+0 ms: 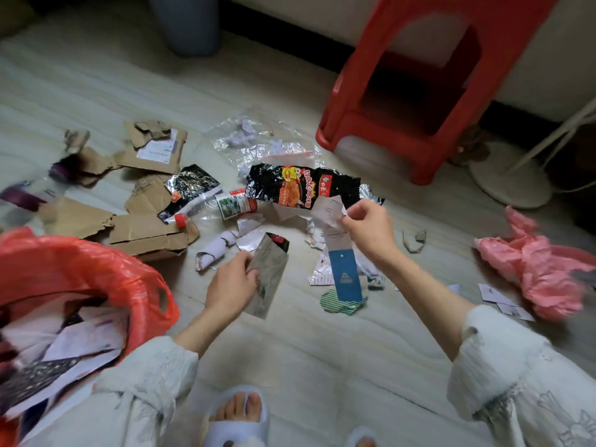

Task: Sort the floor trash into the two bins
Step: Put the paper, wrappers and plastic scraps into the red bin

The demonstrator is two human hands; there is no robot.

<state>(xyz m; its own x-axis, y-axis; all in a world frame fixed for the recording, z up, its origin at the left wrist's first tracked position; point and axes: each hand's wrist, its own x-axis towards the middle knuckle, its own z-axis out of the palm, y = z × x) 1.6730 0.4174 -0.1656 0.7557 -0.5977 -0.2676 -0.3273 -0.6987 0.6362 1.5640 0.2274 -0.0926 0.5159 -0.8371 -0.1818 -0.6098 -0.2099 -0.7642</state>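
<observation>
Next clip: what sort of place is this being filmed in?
Probably a room in a home: a red plastic stool and a white fan base stand on the pale floor by the wall, and the person wears slippers.

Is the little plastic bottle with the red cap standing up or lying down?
Lying down. The clear plastic bottle with the red cap rests on its side on the floor among the wrappers.

Bin (96, 285) near left, papers inside. Cardboard (142, 233) behind it; noodle wrapper (300, 187) centre on floor (306, 350). Stool (416, 101) behind right, crumpled bag (541, 269) far right.
</observation>
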